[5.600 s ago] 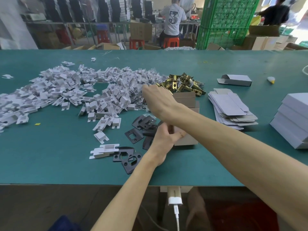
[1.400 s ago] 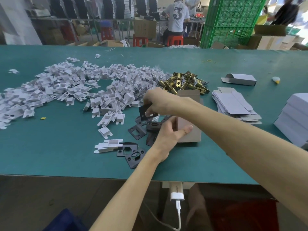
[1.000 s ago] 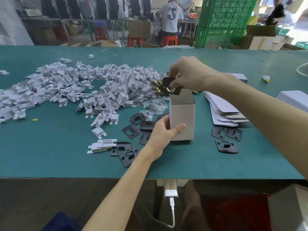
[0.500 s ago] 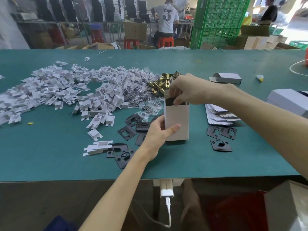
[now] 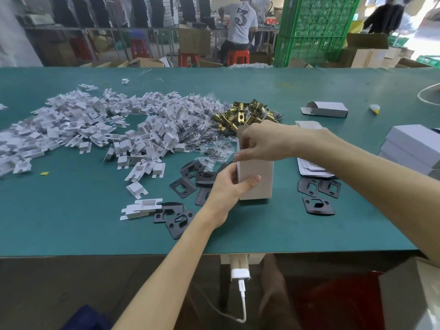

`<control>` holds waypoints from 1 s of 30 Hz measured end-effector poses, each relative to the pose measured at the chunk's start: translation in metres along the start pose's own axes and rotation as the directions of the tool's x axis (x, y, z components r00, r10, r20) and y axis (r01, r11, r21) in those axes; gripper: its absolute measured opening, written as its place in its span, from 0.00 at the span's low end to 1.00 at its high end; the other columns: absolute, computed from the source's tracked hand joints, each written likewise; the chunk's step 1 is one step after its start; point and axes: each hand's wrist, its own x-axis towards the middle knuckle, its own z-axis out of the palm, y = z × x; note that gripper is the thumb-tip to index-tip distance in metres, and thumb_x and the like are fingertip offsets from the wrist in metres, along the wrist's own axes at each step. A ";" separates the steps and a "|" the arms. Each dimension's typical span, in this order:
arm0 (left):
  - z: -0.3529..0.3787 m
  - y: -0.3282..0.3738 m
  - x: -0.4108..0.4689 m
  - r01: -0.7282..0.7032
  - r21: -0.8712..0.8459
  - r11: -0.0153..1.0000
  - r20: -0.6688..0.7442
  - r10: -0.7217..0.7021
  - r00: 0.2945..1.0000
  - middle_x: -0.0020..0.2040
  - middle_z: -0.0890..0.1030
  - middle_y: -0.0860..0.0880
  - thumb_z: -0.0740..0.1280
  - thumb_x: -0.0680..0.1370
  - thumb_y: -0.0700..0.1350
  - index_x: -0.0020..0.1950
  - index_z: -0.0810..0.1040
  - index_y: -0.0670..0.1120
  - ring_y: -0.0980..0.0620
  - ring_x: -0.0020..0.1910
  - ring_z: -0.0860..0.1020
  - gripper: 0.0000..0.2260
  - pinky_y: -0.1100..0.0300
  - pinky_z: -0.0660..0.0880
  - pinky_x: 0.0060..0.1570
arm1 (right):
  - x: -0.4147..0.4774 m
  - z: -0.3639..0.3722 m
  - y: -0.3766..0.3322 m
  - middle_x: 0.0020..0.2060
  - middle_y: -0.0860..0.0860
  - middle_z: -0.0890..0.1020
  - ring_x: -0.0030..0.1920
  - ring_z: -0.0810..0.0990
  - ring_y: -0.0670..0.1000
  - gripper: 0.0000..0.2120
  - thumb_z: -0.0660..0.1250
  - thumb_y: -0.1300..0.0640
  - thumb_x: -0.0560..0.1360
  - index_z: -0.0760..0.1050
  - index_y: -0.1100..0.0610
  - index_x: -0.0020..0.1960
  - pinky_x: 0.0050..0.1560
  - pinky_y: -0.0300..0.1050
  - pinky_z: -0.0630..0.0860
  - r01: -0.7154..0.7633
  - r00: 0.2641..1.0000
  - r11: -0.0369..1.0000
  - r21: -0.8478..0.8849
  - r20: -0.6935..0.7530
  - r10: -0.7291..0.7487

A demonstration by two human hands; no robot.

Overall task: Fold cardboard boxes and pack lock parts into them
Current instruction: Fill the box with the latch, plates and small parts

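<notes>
Bench (image 5: 71,222): green work surface carrying all stock. A wide heap of white plastic inserts (image 5: 95,129) covers its left half. Closed white boxes (image 5: 414,148) are stacked at the right edge.

Cardboard box (image 5: 256,182): stands upright at bench centre, long axis vertical, mouth upward, rear flap raised.

Left hand (image 5: 228,186): grips the box low on its left wall, thumb across the front face, steadying it.

Right hand (image 5: 264,144): directly over the mouth, fingers curled down at the top-left rim. Whether they pinch a flap or a part cannot be told. This hand is the nearer to the opening, so any insertion or flap closing would, in my judgement, go straight down along the box axis.

Brass latches (image 5: 245,114): piled just behind the box.

Black plates (image 5: 188,184): lying flat just left of the box, with more to its right.
</notes>
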 end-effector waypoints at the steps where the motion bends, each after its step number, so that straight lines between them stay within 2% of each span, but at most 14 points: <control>1: 0.000 0.000 0.000 -0.003 0.000 1.000 0.000 0.003 1.000 0.57 0.87 0.49 0.76 0.77 0.42 0.64 0.79 0.46 0.50 0.58 0.84 0.16 0.60 0.80 0.53 | 0.000 -0.001 -0.001 0.41 0.51 0.81 0.42 0.78 0.52 0.16 0.66 0.39 0.79 0.75 0.51 0.43 0.38 0.45 0.74 -0.008 1.000 1.000 -0.022 0.016 0.008; 4: 0.000 0.000 0.000 -0.007 -0.003 1.000 -0.003 0.007 1.000 0.57 0.86 0.48 0.76 0.77 0.41 0.63 0.80 0.45 0.51 0.57 0.84 0.15 0.60 0.80 0.52 | -0.001 -0.007 -0.004 0.47 0.54 0.84 0.48 0.81 0.56 0.21 0.65 0.38 0.79 0.80 0.56 0.52 0.47 0.50 0.78 -0.055 0.994 0.996 -0.068 0.088 0.061; 6: 0.000 0.000 0.000 -0.007 -0.004 1.000 -0.008 0.007 1.000 0.58 0.86 0.47 0.76 0.77 0.41 0.63 0.79 0.45 0.50 0.57 0.84 0.15 0.60 0.81 0.52 | -0.004 -0.013 -0.008 0.48 0.54 0.84 0.47 0.80 0.55 0.19 0.66 0.40 0.80 0.81 0.57 0.54 0.46 0.49 0.78 -0.070 0.991 0.993 -0.098 0.108 0.081; 8: 0.000 -0.001 0.001 -0.013 0.006 1.000 -0.013 0.013 1.000 0.57 0.86 0.48 0.76 0.77 0.41 0.63 0.79 0.45 0.52 0.56 0.84 0.15 0.60 0.81 0.52 | -0.005 -0.021 -0.013 0.47 0.55 0.84 0.46 0.81 0.56 0.15 0.68 0.45 0.80 0.82 0.58 0.52 0.47 0.51 0.81 -0.059 0.998 0.993 -0.103 -0.001 0.060; 10: 0.000 -0.001 0.001 -0.015 0.018 1.000 -0.017 0.015 1.000 0.56 0.87 0.50 0.76 0.77 0.40 0.63 0.79 0.45 0.54 0.54 0.84 0.15 0.61 0.81 0.51 | -0.003 -0.028 -0.021 0.46 0.58 0.81 0.45 0.81 0.61 0.13 0.68 0.50 0.80 0.80 0.60 0.50 0.47 0.56 0.81 -0.069 0.978 0.993 -0.094 -0.203 0.048; 13: 0.000 -0.002 0.001 -0.008 0.021 1.000 -0.020 0.008 1.000 0.55 0.87 0.51 0.76 0.77 0.40 0.64 0.79 0.44 0.54 0.54 0.85 0.16 0.61 0.81 0.52 | 0.013 -0.028 -0.048 0.43 0.57 0.79 0.41 0.80 0.60 0.05 0.65 0.58 0.81 0.76 0.60 0.49 0.42 0.52 0.79 0.009 0.931 0.998 -0.067 -0.364 -0.033; 16: 0.000 -0.003 0.001 -0.007 0.046 0.999 -0.027 0.008 1.000 0.58 0.86 0.47 0.76 0.78 0.40 0.64 0.79 0.43 0.52 0.57 0.84 0.15 0.60 0.81 0.55 | 0.044 -0.011 -0.077 0.39 0.52 0.74 0.37 0.76 0.53 0.08 0.62 0.67 0.80 0.69 0.60 0.42 0.37 0.48 0.77 0.022 0.955 0.995 -0.102 -0.293 -0.051; 18: 0.000 -0.003 0.000 -0.022 0.087 0.996 -0.032 0.025 0.999 0.57 0.85 0.48 0.75 0.78 0.39 0.63 0.79 0.42 0.58 0.55 0.83 0.14 0.66 0.79 0.52 | 0.065 0.005 -0.084 0.36 0.51 0.69 0.33 0.71 0.51 0.14 0.59 0.71 0.78 0.60 0.60 0.38 0.34 0.47 0.72 -0.007 0.979 0.993 -0.121 -0.201 -0.017; 20: 0.000 -0.004 0.001 -0.031 0.129 0.991 -0.033 0.035 0.999 0.58 0.85 0.48 0.74 0.79 0.37 0.62 0.79 0.41 0.58 0.56 0.82 0.13 0.64 0.78 0.54 | 0.082 0.020 -0.081 0.35 0.52 0.68 0.31 0.68 0.52 0.13 0.58 0.71 0.77 0.61 0.60 0.37 0.35 0.49 0.69 -0.061 0.993 0.987 -0.149 -0.110 0.045; 22: 0.000 -0.004 0.001 -0.023 0.159 0.987 -0.023 0.027 0.999 0.59 0.84 0.44 0.73 0.79 0.37 0.63 0.78 0.39 0.48 0.60 0.80 0.13 0.54 0.77 0.62 | 0.093 0.033 -0.075 0.36 0.53 0.71 0.33 0.70 0.52 0.12 0.56 0.71 0.78 0.65 0.61 0.37 0.35 0.48 0.69 -0.098 0.995 0.980 -0.173 -0.010 0.098; 23: 0.000 -0.004 0.001 -0.018 0.166 0.986 -0.014 0.020 1.000 0.56 0.82 0.42 0.73 0.77 0.37 0.62 0.77 0.37 0.45 0.56 0.78 0.14 0.50 0.75 0.61 | 0.096 0.039 -0.072 0.38 0.54 0.71 0.36 0.72 0.54 0.10 0.56 0.71 0.78 0.66 0.62 0.40 0.38 0.49 0.70 -0.110 0.993 0.978 -0.180 0.032 0.117; 25: 0.000 -0.004 0.001 -0.004 0.171 0.985 -0.011 0.006 1.000 0.51 0.76 0.44 0.72 0.73 0.40 0.61 0.74 0.33 0.47 0.50 0.71 0.20 0.49 0.71 0.54 | 0.101 0.051 -0.068 0.40 0.54 0.72 0.44 0.74 0.57 0.07 0.55 0.70 0.80 0.70 0.63 0.46 0.44 0.51 0.71 -0.128 0.984 0.974 -0.184 0.095 0.148; 27: 0.000 -0.003 0.001 0.011 0.184 0.983 -0.015 -0.009 1.000 0.50 0.75 0.43 0.72 0.73 0.40 0.62 0.72 0.31 0.46 0.48 0.69 0.21 0.47 0.71 0.52 | 0.103 0.054 -0.065 0.45 0.54 0.75 0.44 0.75 0.56 0.07 0.56 0.69 0.81 0.72 0.64 0.52 0.46 0.48 0.71 -0.134 0.982 0.973 -0.189 0.110 0.156; 30: 0.001 -0.002 0.000 0.013 0.209 0.978 -0.033 -0.006 0.999 0.59 0.80 0.33 0.72 0.78 0.36 0.64 0.75 0.37 0.36 0.55 0.76 0.15 0.42 0.76 0.62 | 0.104 0.053 -0.063 0.46 0.57 0.73 0.35 0.70 0.51 0.10 0.58 0.68 0.81 0.66 0.61 0.42 0.44 0.47 0.71 -0.145 0.985 0.970 -0.194 0.068 0.161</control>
